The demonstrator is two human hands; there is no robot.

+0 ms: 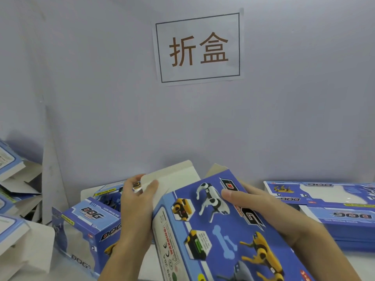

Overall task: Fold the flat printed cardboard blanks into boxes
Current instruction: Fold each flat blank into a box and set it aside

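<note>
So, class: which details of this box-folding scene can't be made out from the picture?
Head view:
- Lower part of the held box: cut off by the bottom edge.
- Right hand fingers: hidden behind the box.
- Small warning print: too small to read.
- Stack of flat blanks: cut off by the right edge.

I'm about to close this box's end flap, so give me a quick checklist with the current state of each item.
1. Left hand holds the white flap: ok.
2. Right hand steadies the box, thumb on the printed face: ok.
3. Box body squared up: cannot tell, the near end is out of view.
4. Flap free to fold, nothing on it: ok.
5. Flat blanks waiting at the right: ok.
6. Room at the left beside the folded box: cannot tell.
</note>
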